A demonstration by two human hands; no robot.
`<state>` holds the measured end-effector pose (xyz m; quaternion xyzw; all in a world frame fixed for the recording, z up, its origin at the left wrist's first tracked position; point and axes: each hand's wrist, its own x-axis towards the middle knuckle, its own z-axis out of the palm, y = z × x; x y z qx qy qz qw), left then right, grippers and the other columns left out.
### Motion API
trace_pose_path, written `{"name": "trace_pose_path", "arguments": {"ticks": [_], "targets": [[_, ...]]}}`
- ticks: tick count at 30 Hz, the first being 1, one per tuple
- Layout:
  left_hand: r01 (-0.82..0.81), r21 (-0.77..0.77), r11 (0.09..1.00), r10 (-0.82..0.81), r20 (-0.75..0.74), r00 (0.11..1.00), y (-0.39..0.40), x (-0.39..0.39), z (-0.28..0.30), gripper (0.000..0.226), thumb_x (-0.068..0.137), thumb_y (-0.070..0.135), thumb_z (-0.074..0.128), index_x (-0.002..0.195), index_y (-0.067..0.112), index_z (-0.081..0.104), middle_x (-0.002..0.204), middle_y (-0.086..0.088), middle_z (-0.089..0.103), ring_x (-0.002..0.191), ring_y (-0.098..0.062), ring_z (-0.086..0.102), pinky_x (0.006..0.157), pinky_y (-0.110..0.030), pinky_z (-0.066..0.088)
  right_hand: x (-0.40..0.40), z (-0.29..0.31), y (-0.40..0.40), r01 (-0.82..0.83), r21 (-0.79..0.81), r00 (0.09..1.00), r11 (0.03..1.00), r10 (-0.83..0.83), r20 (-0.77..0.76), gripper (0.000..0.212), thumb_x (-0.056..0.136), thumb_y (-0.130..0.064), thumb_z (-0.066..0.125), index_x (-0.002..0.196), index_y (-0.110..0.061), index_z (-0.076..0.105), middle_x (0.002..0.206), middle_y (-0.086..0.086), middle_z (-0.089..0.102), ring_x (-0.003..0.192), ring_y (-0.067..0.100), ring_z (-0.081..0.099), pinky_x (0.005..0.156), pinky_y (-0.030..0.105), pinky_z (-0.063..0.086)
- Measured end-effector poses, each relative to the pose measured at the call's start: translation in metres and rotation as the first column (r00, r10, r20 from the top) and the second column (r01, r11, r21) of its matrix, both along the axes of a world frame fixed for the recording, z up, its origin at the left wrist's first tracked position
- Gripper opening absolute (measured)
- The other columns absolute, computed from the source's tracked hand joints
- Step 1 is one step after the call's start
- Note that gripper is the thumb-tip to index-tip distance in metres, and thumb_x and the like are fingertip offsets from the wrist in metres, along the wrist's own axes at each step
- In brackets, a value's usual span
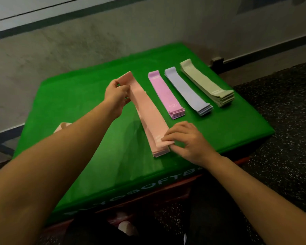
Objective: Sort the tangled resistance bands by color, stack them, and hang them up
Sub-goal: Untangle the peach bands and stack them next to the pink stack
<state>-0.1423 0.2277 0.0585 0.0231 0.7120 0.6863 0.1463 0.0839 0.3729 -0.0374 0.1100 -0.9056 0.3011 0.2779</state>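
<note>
- The left hand point(116, 96) pinches the far end of the top peach band point(145, 105), lifted off the peach stack point(160, 150); the right hand point(185, 140) pinches its near end against the stack on the green counter point(81, 106). If either pinch slips, the stretchy band could snap back and land crooked.
- Pressing down unevenly may skew the layers beneath, which already look slightly fanned at the near end.
- The pink stack point(166, 96) lies just right of the peach one; a sideways sweep could nudge it. The lilac stack point(189, 91) and sage stack point(207, 84) lie further right.
- A loose peach band point(63, 126) near the left edge, partly hidden by the forearm, could be knocked off the counter.
- Nothing is hung yet.
</note>
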Motion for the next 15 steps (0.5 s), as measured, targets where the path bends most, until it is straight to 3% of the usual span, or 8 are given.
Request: {"name": "trace_pose_path", "arguments": {"ticks": [4, 12, 15], "targets": [[-0.03, -0.076, 0.997, 0.029, -0.014, 0.999, 0.009, -0.017, -0.016, 0.023, 0.096, -0.001, 0.055, 0.112, 0.014, 0.052, 0.118, -0.01, 0.063, 0.102, -0.025, 0.064, 0.071, -0.031, 0.059, -0.021, 0.002, 0.0, -0.033, -0.003, 0.999, 0.999, 0.033, -0.008, 0.016, 0.083, -0.028, 0.071, 0.096, -0.021, 0.076, 0.09, -0.008, 0.072, 0.085, 0.016, 0.056, 0.076, 0.036, 0.044], [-0.001, -0.294, 0.956, -0.029, -0.099, 0.995, 0.014, -0.039, -0.058, 0.022, 0.096, 0.004, 0.059, 0.115, 0.013, 0.053, 0.111, -0.004, 0.062, 0.103, -0.021, 0.062, 0.087, -0.037, 0.056, -0.036, -0.022, 0.0, -0.157, 0.098, 0.988, 0.983, 0.156, 0.022, 0.014, 0.08, -0.025, 0.075, 0.093, -0.022, 0.076, 0.093, -0.009, 0.07, 0.091, 0.014, 0.054, 0.081, 0.034, 0.041], [0.01, -0.344, 0.939, -0.061, -0.138, 0.989, 0.015, -0.043, -0.067, 0.026, 0.096, 0.007, 0.061, 0.121, 0.011, 0.054, 0.115, -0.002, 0.063, 0.099, -0.015, 0.062, 0.072, -0.023, 0.051, -0.04, -0.027, 0.001, -0.198, 0.147, 0.979, 0.969, 0.189, 0.073, 0.016, 0.082, -0.03, 0.075, 0.097, -0.024, 0.075, 0.095, -0.009, 0.069, 0.094, 0.014, 0.054, 0.083, 0.03, 0.037]]}}
